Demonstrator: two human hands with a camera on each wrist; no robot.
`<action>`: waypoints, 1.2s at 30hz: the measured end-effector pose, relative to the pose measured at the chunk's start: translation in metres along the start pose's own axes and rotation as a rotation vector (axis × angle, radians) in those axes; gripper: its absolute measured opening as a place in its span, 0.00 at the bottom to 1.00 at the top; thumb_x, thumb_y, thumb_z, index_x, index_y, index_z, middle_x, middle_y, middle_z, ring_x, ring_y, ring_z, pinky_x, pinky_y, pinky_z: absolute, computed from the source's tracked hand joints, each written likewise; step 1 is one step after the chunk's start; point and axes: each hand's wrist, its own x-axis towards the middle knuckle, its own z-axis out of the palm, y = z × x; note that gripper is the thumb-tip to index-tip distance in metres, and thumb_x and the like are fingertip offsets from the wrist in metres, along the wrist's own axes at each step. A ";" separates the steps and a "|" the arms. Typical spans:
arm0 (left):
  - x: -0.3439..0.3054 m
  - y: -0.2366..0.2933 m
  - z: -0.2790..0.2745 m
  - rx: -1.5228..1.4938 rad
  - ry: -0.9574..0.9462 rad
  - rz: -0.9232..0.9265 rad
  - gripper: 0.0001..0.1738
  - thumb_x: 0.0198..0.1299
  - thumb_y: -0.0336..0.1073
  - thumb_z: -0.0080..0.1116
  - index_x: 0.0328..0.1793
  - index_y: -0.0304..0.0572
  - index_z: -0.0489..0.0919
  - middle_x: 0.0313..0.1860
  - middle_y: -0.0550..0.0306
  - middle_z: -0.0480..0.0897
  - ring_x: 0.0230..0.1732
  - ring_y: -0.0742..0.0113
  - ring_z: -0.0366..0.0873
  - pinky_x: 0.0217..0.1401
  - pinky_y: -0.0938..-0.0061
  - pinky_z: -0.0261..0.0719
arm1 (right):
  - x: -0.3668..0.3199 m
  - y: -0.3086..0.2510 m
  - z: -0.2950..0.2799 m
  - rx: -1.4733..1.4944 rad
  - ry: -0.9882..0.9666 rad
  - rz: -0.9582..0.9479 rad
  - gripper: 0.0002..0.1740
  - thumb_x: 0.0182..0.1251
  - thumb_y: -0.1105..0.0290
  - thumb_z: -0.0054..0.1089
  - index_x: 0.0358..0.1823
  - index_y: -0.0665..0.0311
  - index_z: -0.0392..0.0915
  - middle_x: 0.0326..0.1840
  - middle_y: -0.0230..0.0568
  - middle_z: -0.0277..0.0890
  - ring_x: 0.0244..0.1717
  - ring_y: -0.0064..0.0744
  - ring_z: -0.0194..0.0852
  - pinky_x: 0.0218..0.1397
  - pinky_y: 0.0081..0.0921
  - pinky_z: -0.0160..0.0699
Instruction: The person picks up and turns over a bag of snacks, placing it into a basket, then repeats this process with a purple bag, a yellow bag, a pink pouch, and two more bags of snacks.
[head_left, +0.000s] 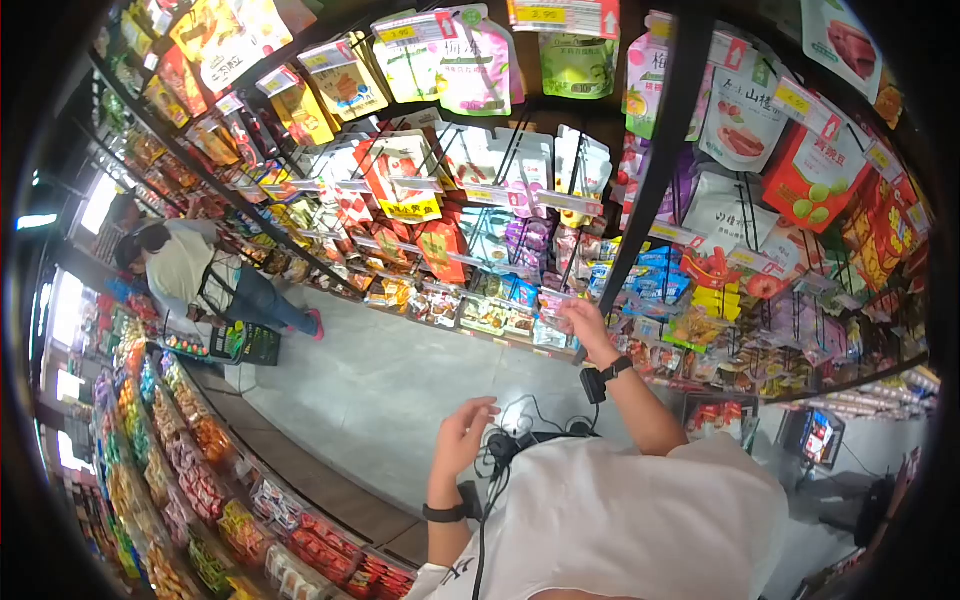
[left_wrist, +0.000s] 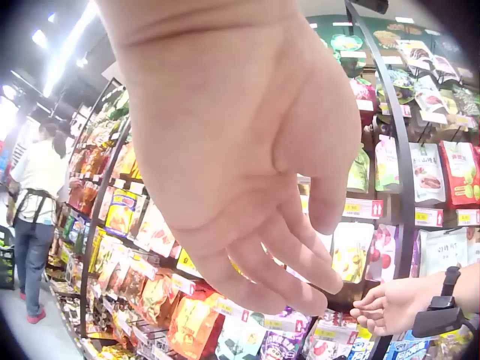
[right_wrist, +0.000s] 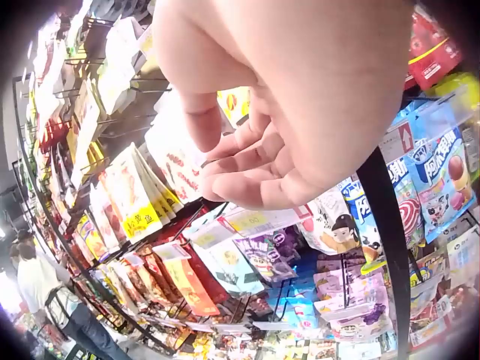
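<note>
My right hand (head_left: 588,332) reaches toward the hanging snack rack, beside its black upright (head_left: 655,165). Its fingers (right_wrist: 251,187) bend loosely and hold nothing in the right wrist view. A small pink packet (head_left: 552,304) lies just past the fingertips in the head view. Below the hand, the right wrist view has purple snack bags (right_wrist: 266,255) and blue bags (right_wrist: 439,176) on hooks. My left hand (head_left: 462,437) hovers in front of my body over the aisle, its fingers (left_wrist: 289,251) relaxed around nothing.
Another person (head_left: 195,270) stands down the aisle at the left, near a dark crate (head_left: 250,343). Packaged sweets (head_left: 195,465) fill a low display at lower left. Black cables (head_left: 490,490) hang at my chest. Grey floor (head_left: 370,370) runs between the displays.
</note>
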 end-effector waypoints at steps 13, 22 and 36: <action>0.126 0.010 -0.102 0.083 -0.296 0.033 0.16 0.80 0.37 0.52 0.63 0.34 0.81 0.50 0.53 0.89 0.52 0.67 0.84 0.60 0.71 0.81 | 0.061 -0.036 0.034 -0.122 0.528 -0.282 0.32 0.66 0.67 0.72 0.68 0.64 0.67 0.59 0.38 0.77 0.54 0.30 0.77 0.52 0.29 0.78; 0.233 -0.007 -0.096 0.012 -0.390 0.036 0.17 0.81 0.37 0.52 0.64 0.32 0.81 0.51 0.54 0.88 0.54 0.67 0.83 0.61 0.70 0.81 | 0.182 -0.049 0.009 -0.082 0.529 -0.551 0.43 0.61 0.64 0.80 0.70 0.69 0.61 0.60 0.45 0.76 0.58 0.37 0.77 0.63 0.33 0.76; 0.330 0.021 -0.116 0.050 -0.595 0.081 0.16 0.81 0.35 0.50 0.64 0.31 0.80 0.49 0.58 0.87 0.53 0.73 0.81 0.60 0.75 0.79 | 0.116 -0.086 0.053 0.056 0.532 -0.441 0.28 0.68 0.74 0.72 0.67 0.66 0.72 0.59 0.39 0.83 0.57 0.27 0.82 0.63 0.27 0.79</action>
